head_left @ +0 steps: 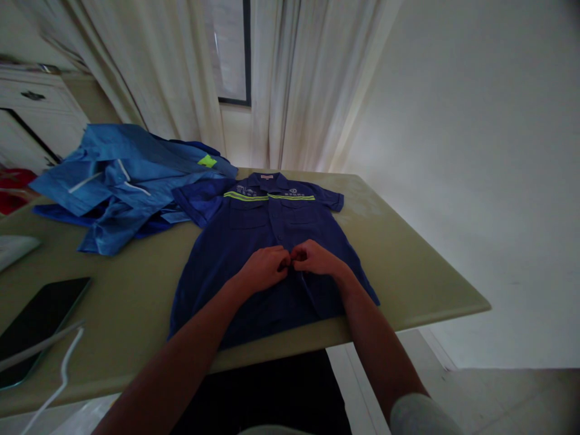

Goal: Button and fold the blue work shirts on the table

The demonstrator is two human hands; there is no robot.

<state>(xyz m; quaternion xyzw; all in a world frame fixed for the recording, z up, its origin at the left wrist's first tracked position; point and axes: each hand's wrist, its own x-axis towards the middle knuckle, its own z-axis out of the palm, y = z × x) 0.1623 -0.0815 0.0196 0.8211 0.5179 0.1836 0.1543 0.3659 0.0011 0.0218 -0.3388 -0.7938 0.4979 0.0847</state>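
Observation:
A dark blue short-sleeved work shirt (244, 241) lies front up on the table, its collar toward the window and its hem near the table's front edge. Yellow-green reflective stripes cross the chest, above two pockets. My left hand (269, 266) and my right hand (312, 257) meet over the button placket, a little below the middle of the shirt. Both have their fingers pinched on the placket edges. The fingertips nearly touch, and whatever button lies between them is hidden. Below my hands the front edges part slightly.
A heap of lighter blue garments (131, 175) covers the table's back left. A dark tablet (40, 326) with a white cable (66, 362) lies at the left front. The table (417, 272) narrows to a corner at right, beside a white wall (489, 151).

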